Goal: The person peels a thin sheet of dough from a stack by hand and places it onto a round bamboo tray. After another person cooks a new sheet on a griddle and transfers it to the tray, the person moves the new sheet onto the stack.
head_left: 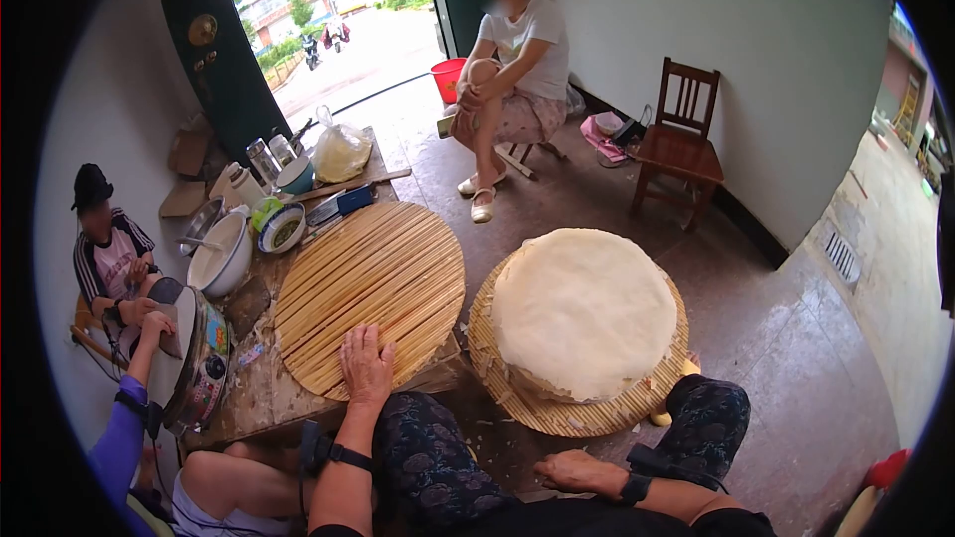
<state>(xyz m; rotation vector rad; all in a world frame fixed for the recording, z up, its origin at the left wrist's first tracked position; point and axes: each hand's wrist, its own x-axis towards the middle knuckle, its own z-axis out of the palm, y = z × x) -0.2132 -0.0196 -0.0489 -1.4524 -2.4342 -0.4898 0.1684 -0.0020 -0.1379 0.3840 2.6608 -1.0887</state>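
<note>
My left hand (368,368) lies flat with fingers stretched over the near edge of a round slatted mat (373,278), which looks like bamboo or reed. No dough sheet is on that mat. My right hand (580,472) hangs low by my legs, fingers curled in, with nothing visible in it. Beyond it, a stack of thin round pale sheets (585,313), like flat pancakes, rests on a second round woven mat (487,378). Small pale flakes are scattered on this mat's rim.
At left, a co-worker's hand (156,326) is at a round electric griddle (204,363). The wooden table (249,408) holds a batter bowl (224,254), a bowl of chopped greens (283,229) and a cleaver (343,204). Two other people sit nearby. A wooden chair (679,144) stands by the wall.
</note>
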